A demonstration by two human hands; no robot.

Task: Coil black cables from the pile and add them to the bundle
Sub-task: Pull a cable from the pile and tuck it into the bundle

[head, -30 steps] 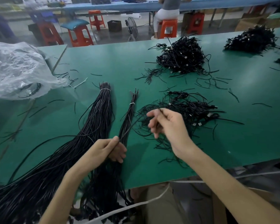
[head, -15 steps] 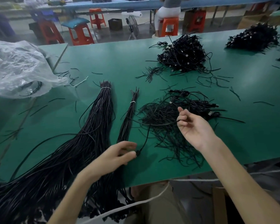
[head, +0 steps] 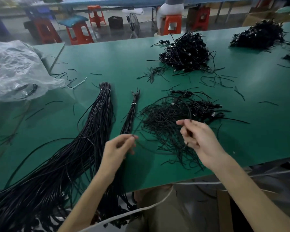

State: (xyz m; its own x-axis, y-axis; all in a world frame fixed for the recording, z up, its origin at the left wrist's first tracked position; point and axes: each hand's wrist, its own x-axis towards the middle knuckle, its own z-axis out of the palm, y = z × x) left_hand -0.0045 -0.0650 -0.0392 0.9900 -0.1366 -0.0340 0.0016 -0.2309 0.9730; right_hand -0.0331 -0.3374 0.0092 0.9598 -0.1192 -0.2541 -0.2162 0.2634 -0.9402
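We list: left hand (head: 117, 148) pinches the cable (head: 190, 113) end and right hand (head: 199, 138) pinches it above the pile (head: 166, 118). The cable sags between them, roughly parallel to the worktop's (head: 107, 56) near edge. Bundle (head: 131, 114) points to the far edge.

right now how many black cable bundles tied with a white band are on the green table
2: a thick black cable bundle left of centre, and a thin black cable bundle right of it. The clear plastic sheet may hide more.

The desk (head: 107, 52) is seen from head height, close over its near edge, forward and downward; background possibly blurred.
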